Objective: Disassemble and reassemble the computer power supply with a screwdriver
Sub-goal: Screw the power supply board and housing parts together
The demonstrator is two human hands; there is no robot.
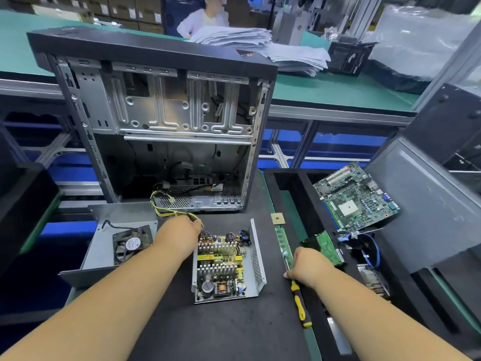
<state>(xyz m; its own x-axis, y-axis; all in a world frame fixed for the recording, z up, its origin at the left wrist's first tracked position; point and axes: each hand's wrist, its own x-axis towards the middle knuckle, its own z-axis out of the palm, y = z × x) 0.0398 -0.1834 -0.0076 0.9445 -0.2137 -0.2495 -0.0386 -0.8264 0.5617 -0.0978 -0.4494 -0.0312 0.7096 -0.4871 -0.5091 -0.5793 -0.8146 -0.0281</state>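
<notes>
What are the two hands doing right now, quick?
Left hand: grips the wire bundle at the open power supply.
Right hand: holds the screwdriver, handle toward the person.

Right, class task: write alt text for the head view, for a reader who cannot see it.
A person's left hand grips the wires of an opened power supply while the right hand holds a screwdriver; an open case stands behind.

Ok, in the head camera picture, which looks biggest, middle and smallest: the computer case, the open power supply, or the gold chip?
Largest to smallest, as they look:
1. The computer case, by far.
2. The open power supply, much smaller, although it lies nearer the camera.
3. The gold chip, a tiny square.
</notes>
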